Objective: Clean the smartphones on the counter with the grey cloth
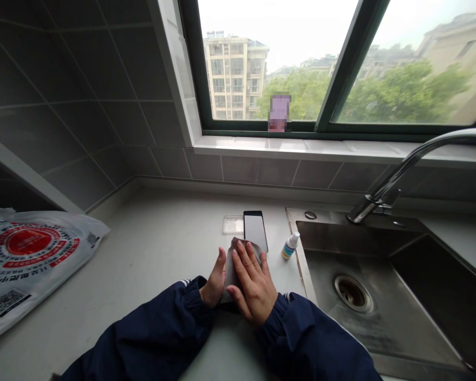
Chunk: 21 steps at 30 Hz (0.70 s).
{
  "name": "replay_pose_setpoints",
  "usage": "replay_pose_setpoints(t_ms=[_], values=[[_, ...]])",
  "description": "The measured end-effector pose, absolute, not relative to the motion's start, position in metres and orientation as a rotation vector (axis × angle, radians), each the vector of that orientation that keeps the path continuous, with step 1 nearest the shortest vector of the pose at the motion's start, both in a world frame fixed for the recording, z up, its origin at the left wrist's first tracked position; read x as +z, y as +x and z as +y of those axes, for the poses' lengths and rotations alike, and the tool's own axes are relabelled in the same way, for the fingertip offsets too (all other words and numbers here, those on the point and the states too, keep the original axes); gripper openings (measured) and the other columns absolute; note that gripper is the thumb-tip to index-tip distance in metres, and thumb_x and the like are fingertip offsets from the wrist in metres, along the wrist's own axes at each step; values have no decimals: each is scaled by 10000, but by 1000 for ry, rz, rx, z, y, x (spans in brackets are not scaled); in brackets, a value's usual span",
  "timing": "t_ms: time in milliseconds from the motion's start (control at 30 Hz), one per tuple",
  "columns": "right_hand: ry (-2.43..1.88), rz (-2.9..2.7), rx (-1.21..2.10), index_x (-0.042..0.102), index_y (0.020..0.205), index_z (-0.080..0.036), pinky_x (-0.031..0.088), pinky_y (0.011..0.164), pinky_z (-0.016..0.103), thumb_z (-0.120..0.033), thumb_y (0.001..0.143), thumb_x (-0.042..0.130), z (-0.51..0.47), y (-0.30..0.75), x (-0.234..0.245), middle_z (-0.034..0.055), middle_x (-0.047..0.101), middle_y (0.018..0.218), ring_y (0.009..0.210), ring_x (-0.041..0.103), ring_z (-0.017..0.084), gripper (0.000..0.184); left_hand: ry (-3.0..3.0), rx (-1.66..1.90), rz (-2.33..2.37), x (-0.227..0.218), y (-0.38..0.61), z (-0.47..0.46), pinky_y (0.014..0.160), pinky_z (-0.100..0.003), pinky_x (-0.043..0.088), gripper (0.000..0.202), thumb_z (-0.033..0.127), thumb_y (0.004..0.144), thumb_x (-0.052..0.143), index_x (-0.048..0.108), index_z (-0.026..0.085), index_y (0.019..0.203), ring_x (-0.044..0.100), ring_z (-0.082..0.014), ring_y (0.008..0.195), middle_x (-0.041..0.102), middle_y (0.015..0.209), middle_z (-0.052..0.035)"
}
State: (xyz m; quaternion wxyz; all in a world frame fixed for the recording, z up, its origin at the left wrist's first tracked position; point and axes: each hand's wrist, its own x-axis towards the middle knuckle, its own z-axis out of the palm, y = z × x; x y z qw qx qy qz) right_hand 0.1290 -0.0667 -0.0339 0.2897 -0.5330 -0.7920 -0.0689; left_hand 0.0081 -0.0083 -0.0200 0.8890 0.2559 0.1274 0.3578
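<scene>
A grey cloth (233, 264) lies on the pale counter (154, 254) over something dark that I cannot make out. My right hand (254, 280) presses flat on the cloth, fingers stretched out. My left hand (214, 283) holds the left edge of the cloth and what lies under it, fingers curled. Just beyond the cloth a black phone (255, 230) lies face up. A clear case (233, 225) sits to its left. A small white spray bottle (290, 246) with a blue-green label stands to the right, by the sink edge.
A steel sink (381, 296) with a drain fills the right side, under a curved tap (404, 169). A white plastic bag (27, 259) with red print lies at the left. Grey tiled walls and a window sill (301, 148) stand behind.
</scene>
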Motion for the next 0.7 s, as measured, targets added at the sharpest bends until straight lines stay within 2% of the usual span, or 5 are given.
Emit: replay_pose_setpoints(t_ms=[167,400,567,700], values=[[-1419,-2133,-167,132,1540,-91,138,1147,632,-424,981,389,-67,129,-31,158,171,1589,1468,141,360,699,478,774,302,-23,9,-9,1207,-457,109,660,578,939,349,389,181,1465,276,-276,1441,495,1439,-132],[-1509,-2021,-136,76,1550,-119,158,1153,609,-409,987,360,-64,132,-35,148,162,1592,1474,138,335,693,526,742,274,-14,10,-10,1196,-494,132,766,645,885,402,328,190,1496,258,-323,1441,408,1502,-142],[-1546,-2016,-115,53,1549,-116,207,1138,614,-415,989,351,-63,134,-37,146,156,1594,1474,138,333,702,495,779,360,-20,5,-7,1194,-478,147,822,644,903,358,201,138,1531,279,-308,1436,412,1494,-168],[-1557,-2007,-109,54,1549,-112,225,1132,615,-411,988,355,-63,133,-38,153,162,1591,1472,148,335,703,488,786,370,-16,3,-6,1197,-459,126,799,643,918,311,189,148,1534,303,-295,1427,421,1489,-162]])
